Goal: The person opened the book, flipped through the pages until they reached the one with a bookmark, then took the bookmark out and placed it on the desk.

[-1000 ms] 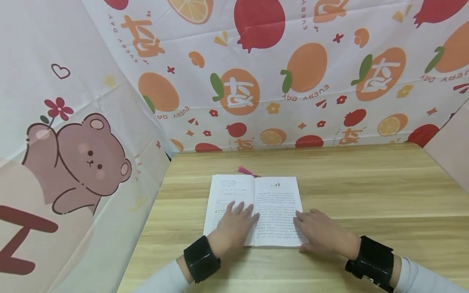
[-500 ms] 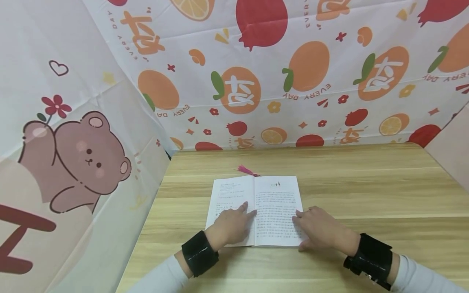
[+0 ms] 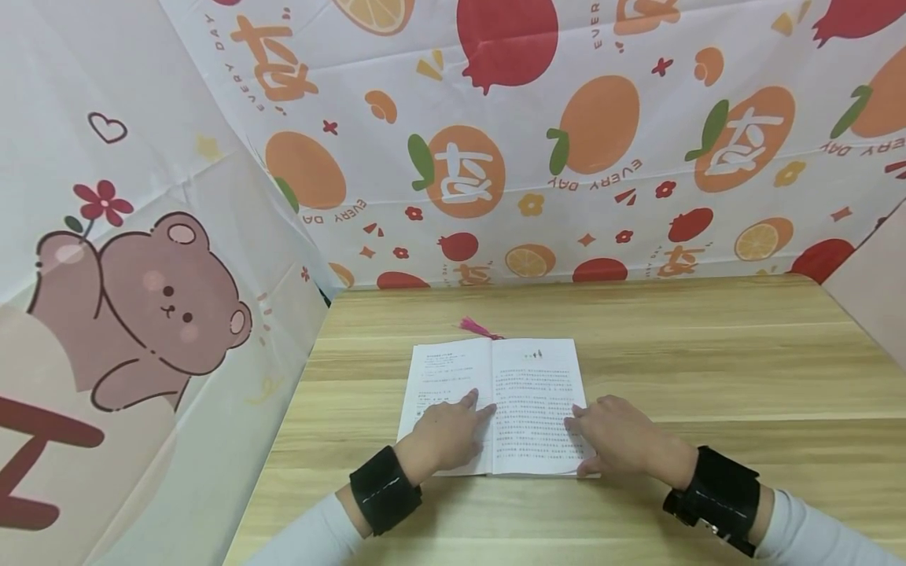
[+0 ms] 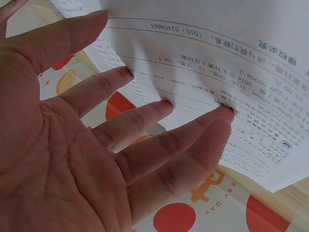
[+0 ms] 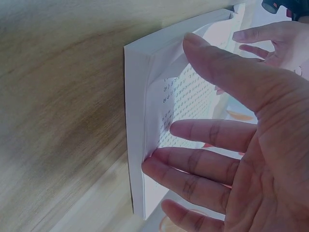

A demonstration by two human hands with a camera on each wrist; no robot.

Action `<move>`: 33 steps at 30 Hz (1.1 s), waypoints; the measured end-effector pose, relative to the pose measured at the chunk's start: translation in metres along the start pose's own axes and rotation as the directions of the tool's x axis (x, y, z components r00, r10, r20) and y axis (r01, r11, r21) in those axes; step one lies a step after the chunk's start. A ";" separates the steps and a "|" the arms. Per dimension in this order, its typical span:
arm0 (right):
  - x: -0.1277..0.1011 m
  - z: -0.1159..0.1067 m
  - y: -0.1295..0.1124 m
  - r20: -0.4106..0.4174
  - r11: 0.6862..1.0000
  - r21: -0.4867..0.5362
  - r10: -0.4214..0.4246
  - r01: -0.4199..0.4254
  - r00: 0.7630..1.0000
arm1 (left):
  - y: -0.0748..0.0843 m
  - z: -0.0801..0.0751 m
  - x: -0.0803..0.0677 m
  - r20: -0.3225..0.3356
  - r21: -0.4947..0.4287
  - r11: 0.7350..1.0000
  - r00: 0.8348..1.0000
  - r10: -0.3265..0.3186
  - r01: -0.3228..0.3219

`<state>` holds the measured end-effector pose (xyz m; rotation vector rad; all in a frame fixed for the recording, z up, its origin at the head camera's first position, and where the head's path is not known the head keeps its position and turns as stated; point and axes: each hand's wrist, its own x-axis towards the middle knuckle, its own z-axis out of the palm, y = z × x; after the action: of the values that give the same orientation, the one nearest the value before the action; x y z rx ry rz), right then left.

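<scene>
An open book (image 3: 527, 377) lies flat on the wooden table (image 3: 708, 369), with a pink tassel (image 3: 476, 328) sticking out from its top edge. My left hand (image 3: 449, 431) rests on the lower part of the left page, fingertips toward the gutter. In the left wrist view the left hand (image 4: 120, 145) has nearly straight fingers touching the printed page (image 4: 217, 63). My right hand (image 3: 616, 439) lies on the lower right corner of the right page. Seen from the right wrist, the right hand (image 5: 231, 159) has straight fingers on the page by the book's edge (image 5: 137, 96).
Printed cloth walls enclose the table: a fruit pattern (image 3: 594, 134) at the back and a bear print (image 3: 156, 306) on the left. A plain panel (image 3: 867, 291) stands at the right. Black bands (image 3: 384, 489) (image 3: 715, 497) wrap both wrists. Bare wood surrounds the book.
My left hand has drawn back slightly toward me on the left page, and its fingers have closed together. The right hand has barely shifted; the book stays in place.
</scene>
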<state>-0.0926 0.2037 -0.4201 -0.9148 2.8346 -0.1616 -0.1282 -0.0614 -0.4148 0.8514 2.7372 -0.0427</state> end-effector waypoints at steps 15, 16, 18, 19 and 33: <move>-0.002 0.007 0.000 -0.055 0.998 -0.023 -0.055 0.054 0.997 | -0.001 0.004 0.002 0.021 -0.042 0.999 1.000 0.000 0.001; -0.003 0.007 0.000 -0.061 0.998 -0.027 -0.059 0.058 0.996 | -0.001 0.004 0.002 0.021 -0.039 0.999 1.000 0.002 -0.001; -0.002 0.008 0.000 -0.069 0.997 -0.041 -0.069 0.066 0.995 | -0.001 0.004 0.002 0.020 -0.037 0.999 1.000 0.005 -0.005; -0.003 0.008 0.000 -0.071 0.997 -0.047 -0.069 0.066 0.995 | -0.001 0.004 0.003 0.020 -0.036 0.999 1.000 0.007 -0.007; -0.004 0.013 -0.007 -0.093 0.994 -0.108 -0.035 0.025 0.995 | 0.003 0.003 0.005 0.049 -0.050 0.998 0.998 0.042 -0.040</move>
<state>-0.0837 0.1998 -0.4316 -0.9973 2.9423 -0.0590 -0.1295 -0.0563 -0.4184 0.8804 2.6617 0.0112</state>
